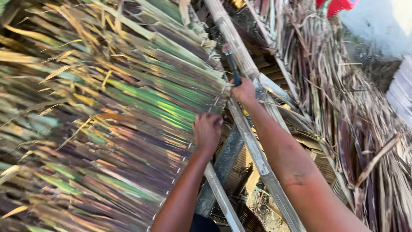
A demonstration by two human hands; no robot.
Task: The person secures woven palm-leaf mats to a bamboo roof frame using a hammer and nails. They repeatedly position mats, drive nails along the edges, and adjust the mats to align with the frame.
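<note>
A broad panel of folded green, yellow and purple-brown palm leaves fills the left of the view, its stitched edge running diagonally from upper right to lower left. Along that edge lie 2 long pale grey bamboo slats, their long axes on the same diagonal, from upper centre down to the bottom of the frame.

2 hands are at work, both at the stitched edge. The left hand is curled into a closed fist, knuckles up, on the leaf edge where it meets the nearer slat; what it pinches is hidden under the fingers. The right hand sits higher up the same line, just beyond the left, closed around the dark handle of 1 slim blue-black tool, which points up and away along the slat. The tool's tip is blurred and its kind cannot be told.

The right hand is the farther up the seam; the left is nearer the body.

Heaps of dry brown leaf stalks lie to the right, with 1 red object at the top edge.
</note>
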